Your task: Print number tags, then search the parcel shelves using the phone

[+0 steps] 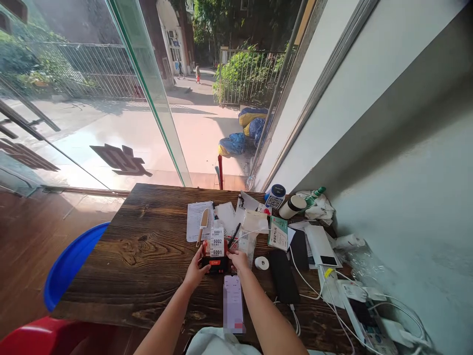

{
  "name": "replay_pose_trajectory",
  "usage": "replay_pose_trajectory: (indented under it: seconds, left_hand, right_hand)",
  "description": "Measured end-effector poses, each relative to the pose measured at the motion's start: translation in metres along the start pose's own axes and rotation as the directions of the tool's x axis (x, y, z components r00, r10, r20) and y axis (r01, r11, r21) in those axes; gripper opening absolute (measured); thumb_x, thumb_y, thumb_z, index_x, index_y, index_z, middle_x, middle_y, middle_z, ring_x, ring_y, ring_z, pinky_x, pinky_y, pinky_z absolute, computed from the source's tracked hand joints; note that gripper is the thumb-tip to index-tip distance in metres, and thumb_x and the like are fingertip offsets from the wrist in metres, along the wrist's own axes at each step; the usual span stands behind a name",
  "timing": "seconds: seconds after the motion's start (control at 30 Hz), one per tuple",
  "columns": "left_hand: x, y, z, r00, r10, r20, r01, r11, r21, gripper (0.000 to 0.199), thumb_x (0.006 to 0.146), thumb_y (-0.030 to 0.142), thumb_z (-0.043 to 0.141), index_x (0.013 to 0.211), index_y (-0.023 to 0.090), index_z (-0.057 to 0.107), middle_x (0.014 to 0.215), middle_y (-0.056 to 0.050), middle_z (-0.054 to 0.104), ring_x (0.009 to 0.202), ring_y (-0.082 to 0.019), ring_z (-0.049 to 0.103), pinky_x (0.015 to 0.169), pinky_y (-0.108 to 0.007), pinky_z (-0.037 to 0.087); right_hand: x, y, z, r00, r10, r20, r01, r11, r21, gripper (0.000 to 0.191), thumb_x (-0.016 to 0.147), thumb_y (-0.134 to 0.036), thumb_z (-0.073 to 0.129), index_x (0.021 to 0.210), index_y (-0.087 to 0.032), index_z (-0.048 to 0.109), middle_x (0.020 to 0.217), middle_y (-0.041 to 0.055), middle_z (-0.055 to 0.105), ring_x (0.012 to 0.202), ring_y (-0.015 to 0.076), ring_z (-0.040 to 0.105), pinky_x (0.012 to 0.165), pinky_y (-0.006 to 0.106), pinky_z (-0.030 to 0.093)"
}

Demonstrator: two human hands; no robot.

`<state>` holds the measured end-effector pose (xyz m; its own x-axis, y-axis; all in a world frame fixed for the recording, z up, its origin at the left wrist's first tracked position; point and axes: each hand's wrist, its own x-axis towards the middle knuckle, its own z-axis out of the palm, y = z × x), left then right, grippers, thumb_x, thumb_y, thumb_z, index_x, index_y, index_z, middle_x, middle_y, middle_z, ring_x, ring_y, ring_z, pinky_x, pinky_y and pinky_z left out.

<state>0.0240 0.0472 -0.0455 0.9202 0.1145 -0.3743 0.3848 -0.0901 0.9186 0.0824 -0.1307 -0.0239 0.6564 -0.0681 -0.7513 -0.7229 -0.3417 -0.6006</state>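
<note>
We are bracing the label printer between left hand and right hand, both half-curled, seemingly steadying its far-side label strip.

From where I stand, the easiest way through is outside the left hand, over bare table all the way to its left edge. Straight back toward the body, the phone lies between the forearms. Papers crowd the far side. Past the right hand, the roll, black slab, cables and bottle clutter any reach toward the wall.
</note>
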Motion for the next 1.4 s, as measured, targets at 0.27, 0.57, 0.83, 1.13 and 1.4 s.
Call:
replay_pose_trajectory:
  seconds: [0.27,0.57,0.83,1.13,1.4]
  left_hand:
    - [0.007,-0.003,0.003,0.982,0.155,-0.112,-0.127,0.966,0.223,0.064,0.061,0.019,0.062,0.124,0.018,0.050,0.124,-0.014,0.053,0.116,-0.029,0.049,0.100,-0.046,0.039]
    - [0.030,0.027,0.012,0.921,0.385,0.063,-0.353,0.755,0.553,0.021,0.079,0.019,0.049,0.082,0.021,0.070,0.101,-0.008,0.065,0.107,-0.026,0.048,0.098,-0.047,0.039]
    - [0.031,0.043,0.010,0.907,0.395,0.148,-0.364,0.556,0.747,0.020,0.081,0.013,0.052,0.096,0.016,0.066,0.101,-0.009,0.064,0.103,-0.024,0.053,0.092,-0.046,0.042]
    - [0.037,0.039,0.010,0.866,0.396,0.305,-0.467,0.428,0.773,0.010,0.084,0.019,0.055,0.085,0.016,0.065,0.102,-0.005,0.064,0.108,-0.020,0.053,0.095,-0.043,0.042]
    - [0.028,0.030,0.002,0.808,0.403,0.431,-0.577,0.387,0.720,0.018,0.082,0.018,0.056,0.095,0.019,0.068,0.112,-0.008,0.063,0.120,-0.025,0.045,0.102,-0.049,0.036]
  right_hand:
    - [0.004,0.008,-0.006,0.970,-0.229,-0.079,0.230,0.973,0.002,0.020,0.086,-0.029,0.058,0.100,-0.015,0.059,0.093,0.0035,0.064,0.077,0.0171,0.062,0.066,0.035,0.055]
    - [0.001,0.015,0.005,0.739,-0.668,-0.088,0.654,0.743,-0.143,0.015,0.083,-0.030,0.062,0.089,-0.016,0.062,0.096,0.0035,0.063,0.083,0.0179,0.060,0.074,0.038,0.052]
    - [0.021,0.017,-0.002,0.708,-0.705,-0.041,0.679,0.697,-0.231,0.016,0.087,-0.030,0.058,0.084,-0.015,0.062,0.089,0.0022,0.065,0.079,0.0168,0.062,0.072,0.037,0.053]
    - [0.003,0.021,-0.003,0.673,-0.740,-0.014,0.703,0.645,-0.299,0.016,0.086,-0.030,0.058,0.081,-0.015,0.062,0.091,0.0027,0.065,0.084,0.0181,0.061,0.077,0.039,0.052]
    - [-0.006,0.021,-0.006,0.664,-0.748,0.016,0.711,0.624,-0.325,0.017,0.087,-0.030,0.058,0.080,-0.015,0.062,0.090,0.0026,0.065,0.084,0.0180,0.061,0.076,0.039,0.052]
